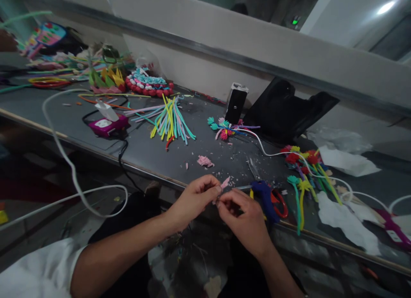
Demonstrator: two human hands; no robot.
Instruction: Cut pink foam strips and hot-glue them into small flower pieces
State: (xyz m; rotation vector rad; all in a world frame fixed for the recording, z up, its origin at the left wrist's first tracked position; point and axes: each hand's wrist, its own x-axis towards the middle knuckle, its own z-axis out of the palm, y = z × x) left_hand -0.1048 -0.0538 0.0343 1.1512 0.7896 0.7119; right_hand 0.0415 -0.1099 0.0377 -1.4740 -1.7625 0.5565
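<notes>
My left hand [199, 197] is closed in a pinch above the table's front edge. From its fingertips a small pink fuzzy piece [226, 182] sticks up. Right beside it, my right hand [243, 212] has thumb and fingers pressed together, almost touching the left fingertips; what they hold is hidden. A pile of pink fluff [204, 161] lies on the table just beyond. To the right of my hands are a dark blue tool [266, 198], a red loop [279, 204] and a shiny pointed metal blade [254, 168]; I cannot tell how they join.
Yellow, teal and lilac pipe cleaners [172, 120] lie bundled at the back. Pipe-cleaner flowers [224, 129] rest near a black box [236, 104], more flowers [302, 161] at right. A black bag [285, 111] leans on the wall. A white cable [69, 159] loops by a purple power strip [108, 126].
</notes>
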